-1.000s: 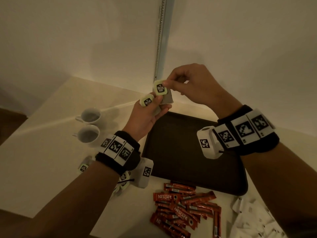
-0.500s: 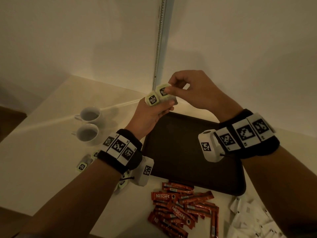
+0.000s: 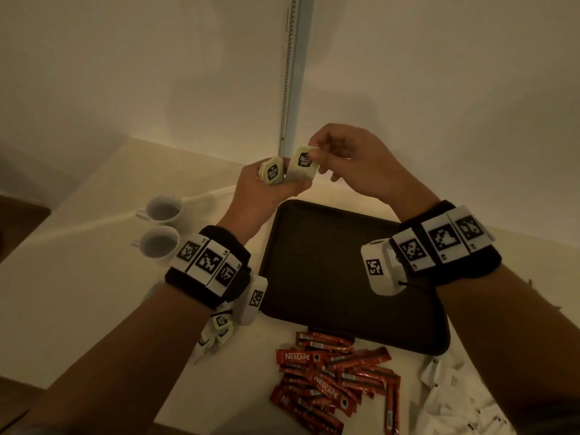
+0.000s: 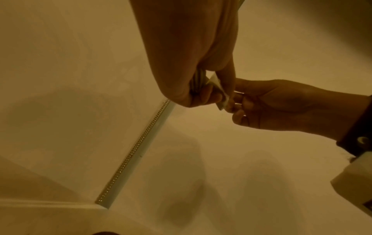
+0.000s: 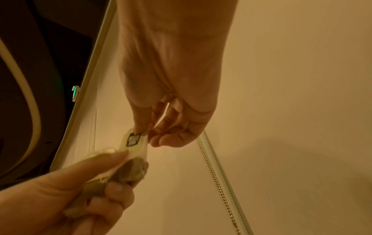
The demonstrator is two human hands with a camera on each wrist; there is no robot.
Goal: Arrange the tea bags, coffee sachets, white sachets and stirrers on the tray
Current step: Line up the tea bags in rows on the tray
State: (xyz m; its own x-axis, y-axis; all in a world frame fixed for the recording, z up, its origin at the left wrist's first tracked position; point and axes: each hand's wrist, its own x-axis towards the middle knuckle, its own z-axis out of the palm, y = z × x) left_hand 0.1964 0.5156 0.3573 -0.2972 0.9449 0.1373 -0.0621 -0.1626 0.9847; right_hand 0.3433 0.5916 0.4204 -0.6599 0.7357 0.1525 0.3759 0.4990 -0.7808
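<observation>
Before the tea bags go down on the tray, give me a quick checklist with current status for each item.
1. Left hand grips the bunch of pale green tagged tea bags: ok.
2. Right hand pinches one green-tagged tea bag at its top edge: ok.
3. Dark rectangular plastic tray bare under the hands: ok.
4. All tea bags gathered: not ok, loose tea bags lie on the white table beside the left wrist.
5. Red coffee sachets and white paper sachets on the tray: not ok.
6. Stirrers located: cannot tell, none in view.
</observation>
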